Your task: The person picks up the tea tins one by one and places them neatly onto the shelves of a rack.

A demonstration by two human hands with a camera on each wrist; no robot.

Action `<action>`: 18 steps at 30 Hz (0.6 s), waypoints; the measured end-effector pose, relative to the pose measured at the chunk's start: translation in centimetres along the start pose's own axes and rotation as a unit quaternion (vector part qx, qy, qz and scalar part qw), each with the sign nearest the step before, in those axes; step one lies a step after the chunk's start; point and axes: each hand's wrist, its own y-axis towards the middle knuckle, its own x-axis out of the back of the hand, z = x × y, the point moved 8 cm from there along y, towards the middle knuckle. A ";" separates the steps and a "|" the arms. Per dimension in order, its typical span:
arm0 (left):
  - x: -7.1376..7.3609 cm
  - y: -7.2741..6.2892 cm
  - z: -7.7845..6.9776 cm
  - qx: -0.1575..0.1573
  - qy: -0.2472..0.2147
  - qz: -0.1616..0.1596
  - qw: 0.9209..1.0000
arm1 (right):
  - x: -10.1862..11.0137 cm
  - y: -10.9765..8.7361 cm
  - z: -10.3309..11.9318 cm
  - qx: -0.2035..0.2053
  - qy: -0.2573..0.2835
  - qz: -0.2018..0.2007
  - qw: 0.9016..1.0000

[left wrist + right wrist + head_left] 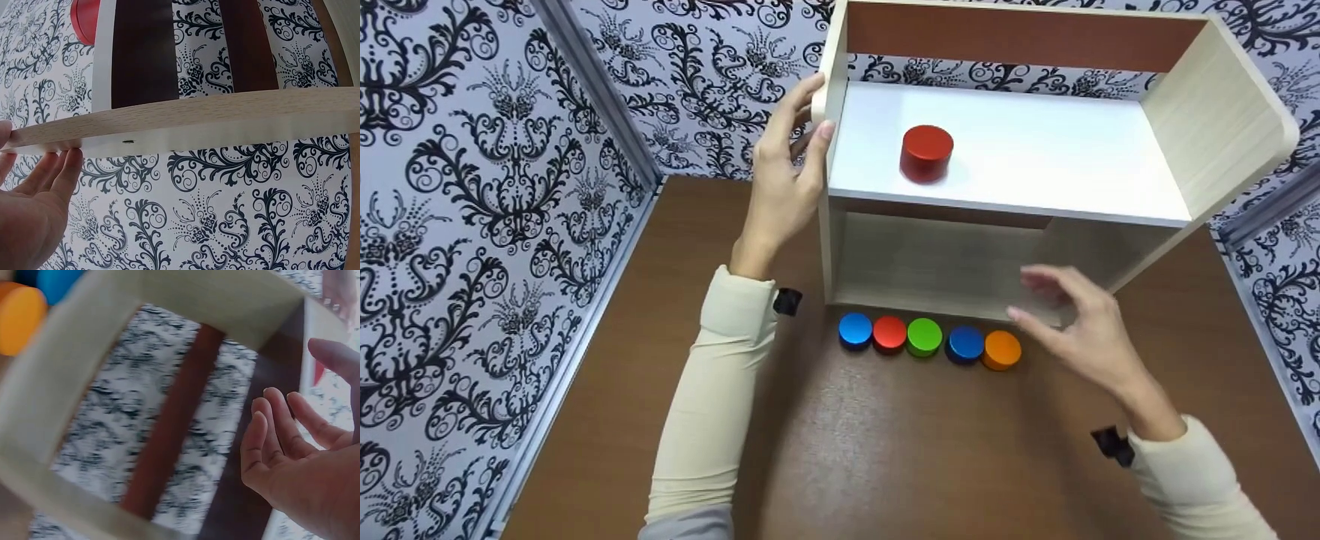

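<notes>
My left hand [787,165] holds the left side panel [185,118] of a small wooden shelf unit, thumb at its front edge and fingers against the outer face. On the unit's white upper shelf [1035,150] stands a red cylinder [927,154]. My right hand [1091,330] hovers before the lower compartment's right side, fingers loosely bent and apart, holding nothing. Left of it, a row of short cylinders lies on the table: light blue [855,331], red [889,334], green [924,337], dark blue [964,344] and orange [1002,350].
The brown table [885,450] bears the shelf unit at its back. Patterned walls [495,187] stand behind and on both sides. The unit's right side panel [1222,127] rises behind the right hand. A reddish-brown board [1027,34] runs across its back.
</notes>
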 end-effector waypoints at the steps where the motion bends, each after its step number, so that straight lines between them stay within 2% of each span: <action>1: 0.0 0.0 0.0 0.000 0.001 0.000 1.000 | -0.4 -0.6 -0.7 -0.011 0.000 0.004 1.000; 8: 0.0 0.1 -0.1 0.005 -0.004 0.007 1.000 | -2.9 -4.1 -6.0 -0.076 -0.012 0.029 0.997; 13: 0.0 0.1 -0.3 0.003 -0.005 0.009 1.000 | -4.8 -6.0 -9.7 -0.129 -0.024 0.067 0.989; 18: -0.1 0.0 -0.3 0.002 0.003 0.010 1.000 | -6.5 -7.4 -11.8 -0.167 -0.016 0.099 0.981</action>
